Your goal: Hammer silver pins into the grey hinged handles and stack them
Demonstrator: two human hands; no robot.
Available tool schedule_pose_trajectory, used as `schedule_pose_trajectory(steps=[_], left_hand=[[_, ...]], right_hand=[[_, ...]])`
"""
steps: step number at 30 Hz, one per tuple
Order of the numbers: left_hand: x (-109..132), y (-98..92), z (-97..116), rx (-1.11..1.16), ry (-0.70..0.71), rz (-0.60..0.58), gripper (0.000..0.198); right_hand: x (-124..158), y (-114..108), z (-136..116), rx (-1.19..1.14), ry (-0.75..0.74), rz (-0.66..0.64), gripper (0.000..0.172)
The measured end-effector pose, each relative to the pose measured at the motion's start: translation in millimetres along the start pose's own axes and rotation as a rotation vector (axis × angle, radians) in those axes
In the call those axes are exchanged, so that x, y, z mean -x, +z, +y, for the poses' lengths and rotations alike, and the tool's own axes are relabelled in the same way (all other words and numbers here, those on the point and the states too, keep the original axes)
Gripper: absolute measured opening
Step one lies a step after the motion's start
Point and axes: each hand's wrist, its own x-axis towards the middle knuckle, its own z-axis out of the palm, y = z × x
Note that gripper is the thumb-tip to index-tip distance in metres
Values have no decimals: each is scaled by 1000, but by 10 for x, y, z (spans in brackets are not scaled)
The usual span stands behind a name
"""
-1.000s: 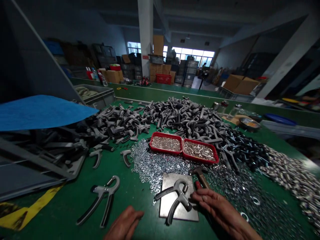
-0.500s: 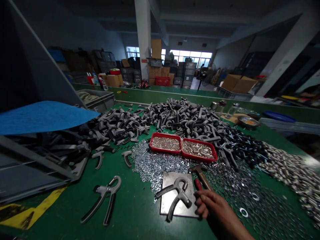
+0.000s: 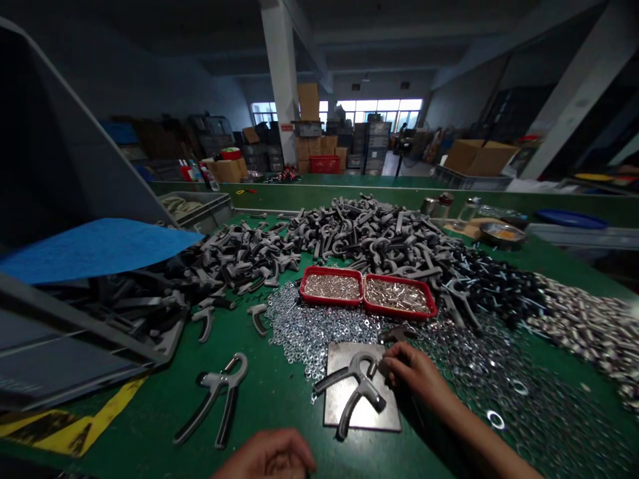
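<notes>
A grey and black spring hand gripper (image 3: 357, 386) lies on a metal plate (image 3: 334, 416), its two handles spread. Beside the spring, at the plate's upper right edge, is my right hand (image 3: 407, 369), fingertips drawn together; what they pinch, if anything, is hidden. The head of a hammer (image 3: 397, 334) shows just beyond those fingers, its handle mostly covered by the hand. At the bottom edge my left hand (image 3: 272, 456) is partly in view with curled fingers, and I cannot make out anything in it. Another spring hand gripper (image 3: 219, 392) lies on the green table to the left.
Two red trays (image 3: 362, 293) hold small metal parts. Around them spread loose nuts (image 3: 314, 326), washers (image 3: 499, 379) and a heap of grey handle parts (image 3: 369, 233). A grey crate (image 3: 90, 339) stands at left, black parts (image 3: 499, 283) and metal cylinders (image 3: 589, 326) at right.
My right hand has moved up and slightly left, from the plate's lower right side to beside the spring. My left hand has come into view at the bottom. The red handle is now hidden.
</notes>
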Motion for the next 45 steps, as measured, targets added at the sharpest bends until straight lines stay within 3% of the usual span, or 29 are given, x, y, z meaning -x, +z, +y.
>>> schedule_pose_trajectory(steps=[4, 10, 17, 20, 23, 25, 28, 33, 39, 42, 45], left_hand=[[-238, 79, 157, 162, 169, 132, 30], [-702, 240, 448, 54, 229, 327, 24], [-1250, 334, 395, -591, 403, 560, 9], [-1360, 375, 351, -754, 426, 564, 12], [-1387, 373, 324, -841, 407, 553, 12], [-1394, 364, 330, -912, 413, 536, 10], [-1414, 376, 376, -1166, 453, 441, 9], [-1323, 467, 400, -1544, 455, 210, 22], [-1103, 591, 259, -1521, 370, 215, 49], [-1086, 624, 232, -1489, 338, 222, 43], [-1063, 603, 180, -1407, 403, 281, 50]], right_hand=[[-87, 34, 39, 97, -38, -25, 21], [-140, 52, 59, 345, -131, -33, 23], [-119, 105, 96, 675, -264, -58, 16], [-91, 17, 67, 728, -276, -72, 16], [33, -195, 81, 811, -241, 40, 26], [136, -338, 149, 929, -175, 114, 20], [215, -453, 297, 1000, -77, 127, 14], [192, -484, 332, 773, -69, 168, 18], [478, -492, -53, 378, -83, -10, 29], [606, -410, -154, 336, -53, -32, 31], [626, -349, -138, 373, -58, -93, 34]])
